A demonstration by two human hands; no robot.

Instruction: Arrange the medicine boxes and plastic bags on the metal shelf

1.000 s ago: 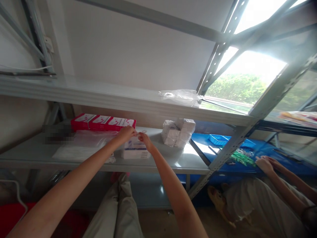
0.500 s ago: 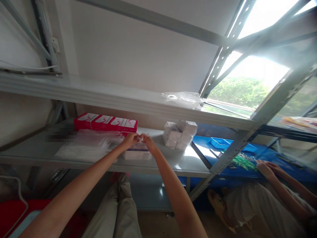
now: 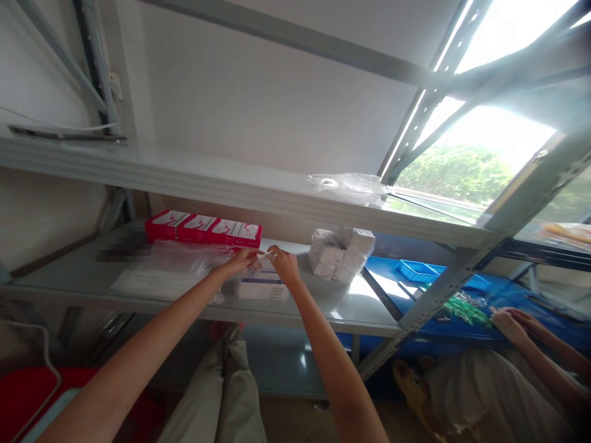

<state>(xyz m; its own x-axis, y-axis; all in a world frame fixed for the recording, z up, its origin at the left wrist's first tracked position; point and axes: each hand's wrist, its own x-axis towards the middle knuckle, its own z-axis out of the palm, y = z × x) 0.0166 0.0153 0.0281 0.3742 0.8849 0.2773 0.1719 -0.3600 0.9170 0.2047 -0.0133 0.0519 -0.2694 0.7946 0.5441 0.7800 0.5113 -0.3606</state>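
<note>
Above a white box with a blue stripe (image 3: 262, 289), my left hand (image 3: 241, 261) and my right hand (image 3: 284, 266) face each other a short way apart. Both are closed, fingertips pinching thin clear plastic (image 3: 261, 261) that looks like the top of a bag. The plastic hangs down over the box; whether the box is fully inside cannot be made out. To the left of my left hand lies a pile of clear plastic bags (image 3: 161, 271). Red and white boxes (image 3: 203, 231) stand in a row behind it.
White boxes wrapped in clear plastic (image 3: 340, 253) sit right of my hands on the grey shelf (image 3: 318, 301). The upper shelf (image 3: 221, 184) carries a clear plastic bag (image 3: 351, 186). A co-worker's hands (image 3: 512, 323) are at a blue table with green items (image 3: 468, 307).
My hands have moved slightly apart, the right one rising a little, with the plastic stretched between them. The whole view has shifted, so things appear farther right.
</note>
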